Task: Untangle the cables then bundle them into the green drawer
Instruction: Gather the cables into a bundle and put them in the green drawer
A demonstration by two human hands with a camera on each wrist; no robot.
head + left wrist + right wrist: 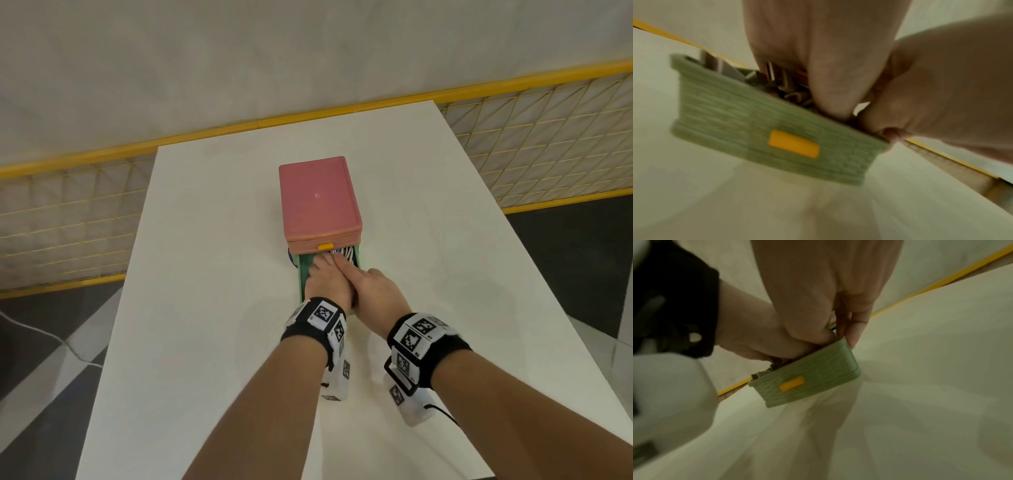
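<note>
The green drawer (303, 274) is pulled out toward me from under the pink box (318, 198). A bundle of white and coloured cables (344, 254) lies inside it, with plugs showing in the left wrist view (781, 81). My left hand (323, 270) reaches into the drawer and presses down on the cables, with the heel of the hand over the front rim. My right hand (363, 281) lies against it on the right. Its fingers (855, 327) point down at the drawer's right wall (849, 356). Most of the cables are hidden under both hands.
The box stands mid-table on a white tabletop (205, 308), with bare surface on all sides. The drawer front carries a yellow handle (794, 143). A yellow mesh fence (68, 212) runs behind the table, and a white cord (34, 330) lies on the floor at left.
</note>
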